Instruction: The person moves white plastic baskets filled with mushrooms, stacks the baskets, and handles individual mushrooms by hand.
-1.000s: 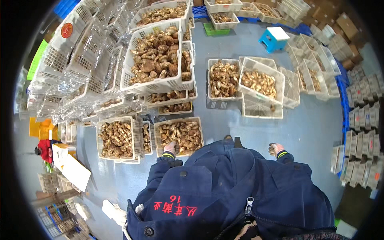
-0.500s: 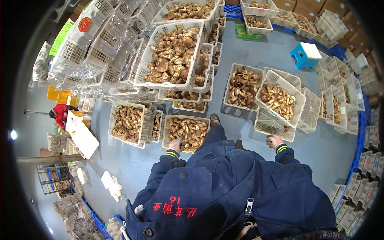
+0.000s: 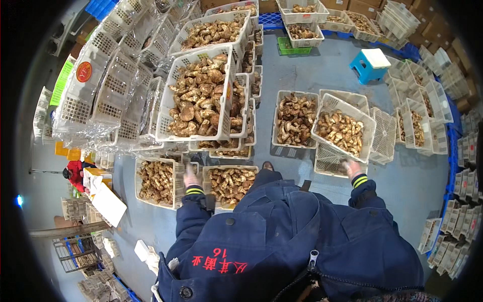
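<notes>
My left hand [image 3: 191, 178], in a pale glove and smeared by motion, hovers over the gap between two white crates of brown mushrooms: a left crate [image 3: 173, 194] and a middle crate [image 3: 205, 182]. Whether its fingers are closed does not show. My right hand [image 3: 354, 168], also gloved and a little blurred, hangs by the near corner of a mesh-bottomed crate [image 3: 329, 166]. Its fingers look apart, with nothing seen in them. On that crate a crate of smaller mushrooms [image 3: 344, 130] rests at an angle. Left of it stands another mushroom crate [image 3: 296, 121].
Tall stacks of mushroom crates [image 3: 198, 95] and plastic-wrapped crates [image 3: 100, 95] rise at the left. A blue stool [image 3: 370, 65] with a white top stands far right. A person in red [image 3: 75, 173] is by a white board [image 3: 108, 204]. My shoe [image 3: 268, 165] is between the crates.
My left hand has left the middle crate's near rim and swung up and left. My right hand has shifted slightly right. The floor crates at left appear lower and the view has shifted.
</notes>
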A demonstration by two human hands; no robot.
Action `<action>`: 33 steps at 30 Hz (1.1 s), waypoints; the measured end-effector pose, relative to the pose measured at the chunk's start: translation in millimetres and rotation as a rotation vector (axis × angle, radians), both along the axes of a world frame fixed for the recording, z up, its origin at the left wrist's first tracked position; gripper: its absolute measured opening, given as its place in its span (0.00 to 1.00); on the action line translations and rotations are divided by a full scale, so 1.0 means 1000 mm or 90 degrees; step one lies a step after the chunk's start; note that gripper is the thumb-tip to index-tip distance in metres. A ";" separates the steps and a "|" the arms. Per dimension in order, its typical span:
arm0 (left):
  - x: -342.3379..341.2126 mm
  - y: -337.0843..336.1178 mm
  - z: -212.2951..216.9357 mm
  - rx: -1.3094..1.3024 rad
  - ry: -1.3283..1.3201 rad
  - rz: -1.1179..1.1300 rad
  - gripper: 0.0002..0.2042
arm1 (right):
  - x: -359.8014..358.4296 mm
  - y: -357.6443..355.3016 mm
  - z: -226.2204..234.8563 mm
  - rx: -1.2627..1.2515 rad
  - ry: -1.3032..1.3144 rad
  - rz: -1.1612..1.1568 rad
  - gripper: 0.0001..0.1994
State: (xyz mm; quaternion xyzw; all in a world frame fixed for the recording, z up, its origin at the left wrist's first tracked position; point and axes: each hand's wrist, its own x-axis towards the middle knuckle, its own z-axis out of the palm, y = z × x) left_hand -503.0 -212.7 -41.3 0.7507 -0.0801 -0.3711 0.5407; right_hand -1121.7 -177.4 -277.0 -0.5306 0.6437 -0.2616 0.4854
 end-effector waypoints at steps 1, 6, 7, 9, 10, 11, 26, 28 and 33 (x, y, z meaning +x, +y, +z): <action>0.038 0.031 0.015 -0.039 -0.024 0.024 0.37 | 0.034 -0.026 0.048 0.009 0.044 0.084 0.19; 0.061 -0.001 0.066 -0.045 -0.034 0.108 0.33 | 0.111 -0.132 0.152 -0.036 -0.217 0.117 0.18; 0.005 -0.034 0.083 0.010 -0.009 0.074 0.35 | 0.114 -0.150 0.166 0.023 -0.275 0.085 0.21; 0.012 -0.040 0.092 -0.018 0.010 0.085 0.32 | 0.148 -0.186 0.202 0.068 -0.173 0.201 0.33; 0.014 -0.048 0.095 0.000 0.077 0.117 0.29 | 0.165 -0.195 0.201 0.035 -0.111 0.194 0.35; 0.084 -0.015 0.074 -0.055 0.050 0.116 0.32 | 0.193 -0.201 0.241 -0.030 -0.078 0.269 0.35; 0.052 0.031 0.067 0.015 -0.003 -0.074 0.17 | 0.332 -0.294 0.202 0.143 -0.076 0.273 0.25; 0.035 0.025 0.076 0.048 -0.115 -0.105 0.15 | 0.336 -0.294 0.200 0.161 -0.073 0.213 0.24; 0.037 0.037 0.081 0.107 -0.141 -0.069 0.18 | 0.350 -0.279 0.228 0.221 0.025 0.173 0.13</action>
